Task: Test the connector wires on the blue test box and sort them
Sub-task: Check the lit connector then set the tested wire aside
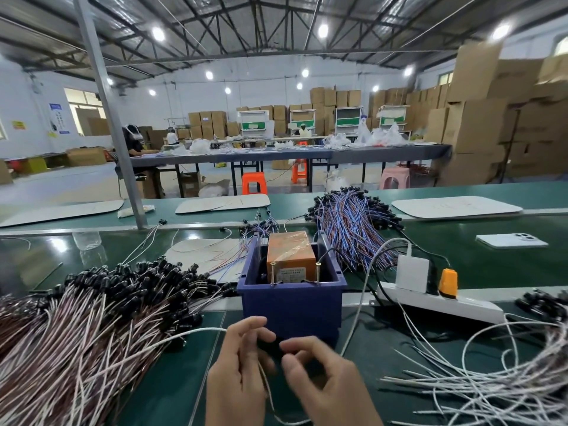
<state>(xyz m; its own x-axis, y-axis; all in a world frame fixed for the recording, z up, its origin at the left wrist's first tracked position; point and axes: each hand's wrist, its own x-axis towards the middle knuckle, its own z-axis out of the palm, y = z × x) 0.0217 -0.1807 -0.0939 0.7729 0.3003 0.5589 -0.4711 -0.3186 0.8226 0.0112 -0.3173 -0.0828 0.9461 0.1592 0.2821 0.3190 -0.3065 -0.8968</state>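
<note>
The blue test box (292, 305) stands at the centre of the green bench, holding an orange unit (290, 255) with two brass pins at its front. Just in front of the box, my left hand (238, 373) and my right hand (322, 379) meet and together pinch one connector wire (266, 345) by its black connector end. Its white lead (190, 332) arcs away to the left. A big pile of brown-white wires (92, 321) with black connectors lies at the left. Loose white wires (479, 382) spread at the right.
Behind the box lies a heap of blue and red wires (353, 229). A white power strip (436, 301) with a white adapter and an orange plug sits at the right, and a phone (511, 240) lies beyond it. A grey metal post (110, 118) rises at the back left.
</note>
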